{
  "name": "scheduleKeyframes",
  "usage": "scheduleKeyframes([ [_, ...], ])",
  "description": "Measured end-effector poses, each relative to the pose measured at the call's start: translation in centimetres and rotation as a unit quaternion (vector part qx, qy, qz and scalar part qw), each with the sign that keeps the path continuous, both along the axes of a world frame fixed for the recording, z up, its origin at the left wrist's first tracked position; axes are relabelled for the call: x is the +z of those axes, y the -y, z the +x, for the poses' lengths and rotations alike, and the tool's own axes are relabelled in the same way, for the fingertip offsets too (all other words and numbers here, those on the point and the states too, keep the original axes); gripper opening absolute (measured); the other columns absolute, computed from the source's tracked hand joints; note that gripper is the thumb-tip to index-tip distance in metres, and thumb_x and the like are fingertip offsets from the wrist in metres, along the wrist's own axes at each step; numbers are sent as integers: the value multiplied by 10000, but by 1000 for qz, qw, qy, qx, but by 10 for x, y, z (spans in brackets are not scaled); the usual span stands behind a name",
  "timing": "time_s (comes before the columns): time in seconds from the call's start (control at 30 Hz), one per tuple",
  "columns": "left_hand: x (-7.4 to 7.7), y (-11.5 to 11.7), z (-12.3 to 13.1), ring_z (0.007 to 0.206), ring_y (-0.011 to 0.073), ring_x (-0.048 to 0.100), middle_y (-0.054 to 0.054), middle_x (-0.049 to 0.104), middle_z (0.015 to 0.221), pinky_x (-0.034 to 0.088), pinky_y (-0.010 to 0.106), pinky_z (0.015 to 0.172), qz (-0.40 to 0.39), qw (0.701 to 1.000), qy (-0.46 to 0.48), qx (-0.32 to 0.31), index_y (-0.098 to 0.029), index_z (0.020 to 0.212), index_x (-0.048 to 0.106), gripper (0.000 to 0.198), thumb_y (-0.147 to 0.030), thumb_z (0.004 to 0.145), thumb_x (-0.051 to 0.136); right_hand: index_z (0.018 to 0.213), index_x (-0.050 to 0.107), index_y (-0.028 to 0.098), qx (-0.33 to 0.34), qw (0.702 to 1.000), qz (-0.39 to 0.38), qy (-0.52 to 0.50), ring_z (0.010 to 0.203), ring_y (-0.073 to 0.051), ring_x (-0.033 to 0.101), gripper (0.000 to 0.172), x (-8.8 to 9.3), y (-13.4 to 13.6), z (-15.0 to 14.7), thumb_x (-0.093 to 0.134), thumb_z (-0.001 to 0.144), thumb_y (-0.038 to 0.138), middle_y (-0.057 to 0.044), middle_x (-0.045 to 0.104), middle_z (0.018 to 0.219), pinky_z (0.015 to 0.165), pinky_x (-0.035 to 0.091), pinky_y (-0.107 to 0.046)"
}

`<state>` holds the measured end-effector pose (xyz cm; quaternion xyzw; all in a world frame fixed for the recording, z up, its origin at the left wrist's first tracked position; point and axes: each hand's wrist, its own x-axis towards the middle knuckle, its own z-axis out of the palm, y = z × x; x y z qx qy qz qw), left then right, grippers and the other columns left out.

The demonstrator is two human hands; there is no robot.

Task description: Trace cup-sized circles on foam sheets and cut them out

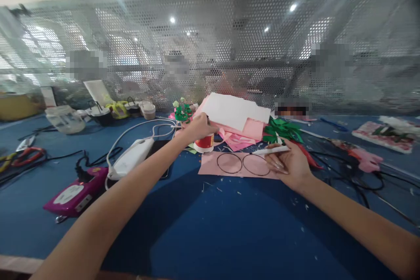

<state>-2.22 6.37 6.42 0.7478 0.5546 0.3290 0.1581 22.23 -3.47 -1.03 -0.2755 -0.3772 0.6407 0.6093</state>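
A strip of pink paper (210, 166) lies on the blue table with two black circles drawn side by side on it. My left hand (201, 127) is closed around the upper part of a small red-and-white round container (205, 142), whose white rim rests at the paper's left end. In my right hand (290, 162) is a white marker (271, 150), held nearly level with its dark tip pointing left, just above the right circle. A short white piece shows by the index finger; I cannot make out what it is.
Behind the strip sits a pile of white and pink sheets (226, 109), with green cut paper (284, 131) to its right. On the left are a white power strip (134, 157), a phone (159, 151), a purple socket block (77, 192) and orange-handled scissors (29, 156). Cables run along both sides.
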Motion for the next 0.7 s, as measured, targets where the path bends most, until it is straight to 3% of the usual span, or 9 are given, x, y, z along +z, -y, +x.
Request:
scheduleKeyframes([
  [0.07, 2, 10, 4, 911, 253, 507, 107, 540, 916, 394, 338, 744, 125, 979, -163, -10, -142, 872, 456, 322, -341, 681, 621, 641, 608, 139, -10, 1000, 3, -7, 310, -88, 336, 412, 1, -1, 1, 428, 812, 468, 16, 410, 332, 300, 248, -184],
  [0.13, 6, 24, 12, 1034, 281, 455, 145, 523, 1022, 375, 362, 824, 226, 932, -284, -13, -128, 941, 454, 304, -311, 732, 578, 671, 618, 134, -45, 999, -1, -11, 323, -96, 375, 370, 2, -1, 1, 447, 806, 435, 6, 451, 359, 306, 266, -190],
  [0.2, 8, 39, 22, 1061, 301, 433, 163, 515, 1044, 354, 398, 865, 286, 900, -330, -5, -120, 963, 448, 299, -319, 765, 552, 732, 629, 134, -88, 996, -8, -18, 358, -106, 428, 289, 5, 1, 2, 500, 782, 387, 0, 505, 411, 324, 301, -194],
  [0.27, 5, 53, 32, 1049, 311, 439, 171, 515, 1049, 360, 415, 856, 310, 893, -326, -36, -122, 957, 444, 298, -366, 797, 504, 800, 635, 143, -106, 994, 0, -26, 383, -105, 452, 217, 9, 2, 3, 557, 744, 337, 4, 537, 450, 338, 318, -189],
  [0.33, -5, 63, 41, 1004, 287, 477, 159, 536, 1012, 385, 394, 823, 293, 904, -293, -104, -129, 951, 438, 237, -339, 853, 388, 804, 637, 153, -97, 995, 25, -27, 352, -93, 423, 185, 13, 4, 4, 581, 725, 311, 16, 525, 428, 319, 282, -178],
  [0.43, -32, 70, 50, 806, 235, 566, 138, 584, 880, 422, 339, 690, 168, 942, -233, -173, -116, 1035, 401, 269, -292, 890, 259, 688, 629, 150, -86, 994, 72, -16, 293, -76, 370, 186, 17, 5, 6, 559, 750, 312, 20, 478, 350, 308, 251, -176],
  [0.5, -51, 71, 52, 672, 230, 583, 126, 606, 779, 409, 325, 585, 130, 948, -235, -172, -106, 1080, 385, 288, -273, 891, 245, 627, 621, 142, -99, 991, 94, -11, 284, -73, 375, 231, 17, 5, 6, 547, 760, 317, 12, 473, 326, 324, 281, -181],
  [0.57, -64, 69, 53, 697, 237, 604, 141, 627, 830, 406, 316, 577, 86, 953, -231, -177, -118, 1114, 371, 283, -252, 881, 284, 610, 620, 135, -110, 989, 102, -3, 287, -76, 389, 257, 16, 5, 6, 553, 758, 334, 6, 482, 326, 328, 293, -187],
  [0.7, -74, 61, 54, 801, 251, 626, 149, 641, 911, 430, 329, 642, 69, 958, -225, -167, -146, 1103, 402, 276, -304, 893, 318, 676, 622, 146, -121, 988, 99, 15, 298, -83, 416, 215, 13, 4, 3, 597, 734, 352, -1, 571, 432, 297, 274, -195],
])
